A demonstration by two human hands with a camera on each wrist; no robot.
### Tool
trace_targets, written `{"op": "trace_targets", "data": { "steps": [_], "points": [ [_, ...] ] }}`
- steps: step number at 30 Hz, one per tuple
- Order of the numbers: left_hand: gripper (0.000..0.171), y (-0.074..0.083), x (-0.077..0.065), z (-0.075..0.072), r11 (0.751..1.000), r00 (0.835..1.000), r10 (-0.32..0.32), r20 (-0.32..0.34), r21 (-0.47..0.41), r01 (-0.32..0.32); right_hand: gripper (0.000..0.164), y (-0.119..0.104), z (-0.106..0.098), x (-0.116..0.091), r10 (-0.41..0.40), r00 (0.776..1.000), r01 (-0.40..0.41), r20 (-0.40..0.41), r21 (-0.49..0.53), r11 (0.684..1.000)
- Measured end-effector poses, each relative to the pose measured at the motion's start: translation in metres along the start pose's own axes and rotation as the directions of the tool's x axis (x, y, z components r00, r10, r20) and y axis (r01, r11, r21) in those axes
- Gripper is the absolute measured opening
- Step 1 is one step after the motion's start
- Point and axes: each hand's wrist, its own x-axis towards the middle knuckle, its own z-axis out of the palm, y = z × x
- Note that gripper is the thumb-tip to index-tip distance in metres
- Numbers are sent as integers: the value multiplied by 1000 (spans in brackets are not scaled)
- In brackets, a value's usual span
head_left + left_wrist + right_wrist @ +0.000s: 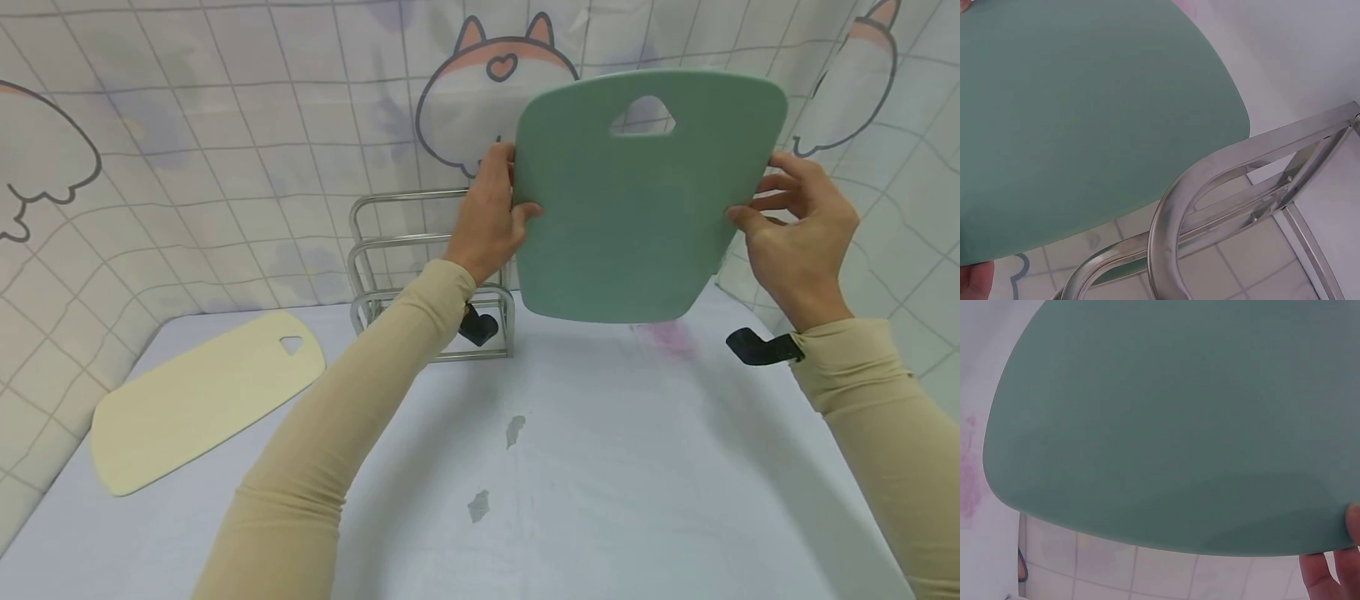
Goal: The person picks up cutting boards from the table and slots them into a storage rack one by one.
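Both hands hold a green cutting board (630, 225) upright above the table, its handle hole at the top. My left hand (491, 212) grips the board's left edge, thumb on the near face. On the right edge, my right hand (802, 225) pinches the board between thumb and fingers. A metal rack (408, 241) with several bent bars stands just behind and below the left hand; the board hides part of its right side. In the left wrist view the rack's bars (1216, 162) show close beside the board.
A cream cutting board (210, 400) lies flat on the left of the white-covered table (600, 500). Behind the table hangs a gridded cloth (247, 150) with cartoon animals. The tabletop has a pink stain (671, 337) and two grey worn patches.
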Motion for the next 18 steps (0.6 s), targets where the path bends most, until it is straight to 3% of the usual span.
{"op": "trace_targets", "data": {
  "steps": [18],
  "points": [
    [55, 0, 10, -3, 1000, 1000, 1, 18, 19, -2, 55, 3, 1, 5, 22, 1000, -21, -11, 32, 999]
  ]
}}
